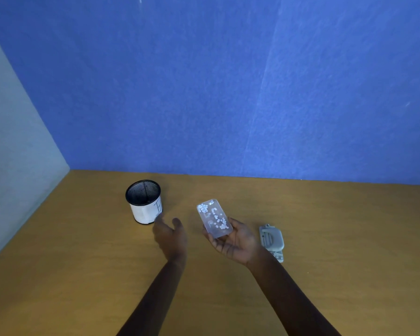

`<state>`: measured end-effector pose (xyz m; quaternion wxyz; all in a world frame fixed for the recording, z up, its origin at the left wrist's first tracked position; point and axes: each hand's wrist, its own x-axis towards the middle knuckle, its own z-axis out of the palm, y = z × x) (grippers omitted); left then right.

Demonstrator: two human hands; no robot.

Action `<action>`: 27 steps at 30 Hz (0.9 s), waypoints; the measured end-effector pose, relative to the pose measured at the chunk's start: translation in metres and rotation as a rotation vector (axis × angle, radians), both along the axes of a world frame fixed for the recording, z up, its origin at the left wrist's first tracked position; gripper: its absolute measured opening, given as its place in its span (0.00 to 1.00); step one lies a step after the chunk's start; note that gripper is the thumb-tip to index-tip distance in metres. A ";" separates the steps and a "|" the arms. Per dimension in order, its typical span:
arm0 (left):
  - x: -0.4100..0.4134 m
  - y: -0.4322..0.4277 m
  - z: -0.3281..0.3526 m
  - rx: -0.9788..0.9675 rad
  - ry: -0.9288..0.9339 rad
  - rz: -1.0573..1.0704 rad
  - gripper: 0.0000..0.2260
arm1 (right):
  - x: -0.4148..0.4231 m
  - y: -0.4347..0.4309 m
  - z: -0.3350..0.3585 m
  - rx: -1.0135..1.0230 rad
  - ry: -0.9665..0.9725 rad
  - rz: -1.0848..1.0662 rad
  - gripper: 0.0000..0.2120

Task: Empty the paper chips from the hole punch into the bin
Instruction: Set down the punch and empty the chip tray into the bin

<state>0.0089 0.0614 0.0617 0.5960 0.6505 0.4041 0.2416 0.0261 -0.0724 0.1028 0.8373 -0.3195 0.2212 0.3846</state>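
My right hand (233,241) has its grip clamped on the clear chip tray (214,218), paper chips (219,220) inside. My left hand (170,235), grip apart, hovers just beside the mesh bin (144,201). Hole punch (272,241) lies right of the bin on the surface (83,275).

Black mesh bin (143,201) wrapped in white paper, clear tray (214,218) speckled with white chips (220,220), grey punch (271,241), ochre woodgrain desk (83,275), blue wall (228,93).

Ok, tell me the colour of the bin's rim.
Black, above a white paper wrap on the bin; the head view shows it.
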 end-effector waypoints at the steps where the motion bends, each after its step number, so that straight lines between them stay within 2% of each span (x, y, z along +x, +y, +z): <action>1: 0.001 0.011 0.000 0.064 0.029 0.050 0.21 | 0.002 0.004 0.000 -0.004 0.007 0.006 0.17; 5: 0.004 0.050 0.001 0.200 0.068 0.088 0.32 | 0.009 0.022 0.002 -0.021 0.022 0.036 0.16; 8: 0.010 0.071 -0.002 0.222 0.097 0.014 0.40 | 0.015 0.037 0.006 -0.026 0.024 0.058 0.16; 12: 0.017 0.090 -0.009 0.226 0.110 -0.051 0.46 | 0.024 0.057 0.011 -0.014 0.016 0.081 0.16; 17: 0.024 0.101 -0.017 0.179 0.065 -0.093 0.47 | 0.036 0.080 0.016 -0.011 0.005 0.094 0.16; 22: 0.031 0.106 -0.021 0.198 0.011 -0.088 0.43 | 0.045 0.100 0.023 -0.017 -0.003 0.140 0.17; 27: 0.039 0.105 -0.019 0.169 -0.023 -0.074 0.46 | 0.050 0.123 0.031 -0.109 -0.044 0.188 0.16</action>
